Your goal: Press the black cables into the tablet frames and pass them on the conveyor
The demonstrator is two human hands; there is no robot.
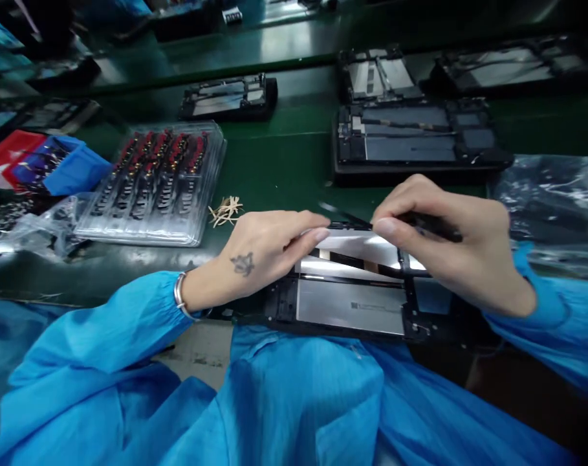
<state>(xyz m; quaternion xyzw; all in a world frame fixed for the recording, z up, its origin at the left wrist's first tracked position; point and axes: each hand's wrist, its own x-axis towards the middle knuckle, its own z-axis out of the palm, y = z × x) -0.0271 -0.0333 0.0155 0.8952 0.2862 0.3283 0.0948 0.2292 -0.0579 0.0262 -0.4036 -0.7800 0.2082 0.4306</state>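
Observation:
An opened tablet (352, 307) lies at the table's near edge, with silver battery plates and dark ribbon strips inside its black frame. My left hand (259, 252) rests over its upper left part, thumb and forefinger close together at the far edge; whether a small piece is between them is hidden. My right hand (444, 239) is closed around thin dark tweezers (347, 213), blurred, whose tip points left above the tablet's far edge. The right fingers hover over the tablet's upper right part and hide it.
A clear plastic tray (143, 226) of small red-and-black parts stands at left, beside blue (77, 168) and red bins (12, 155). Pale strips (226, 211) lie near my left hand. More opened tablets (410, 139) sit on dark blocks beyond; plastic bags (555, 200) lie at right.

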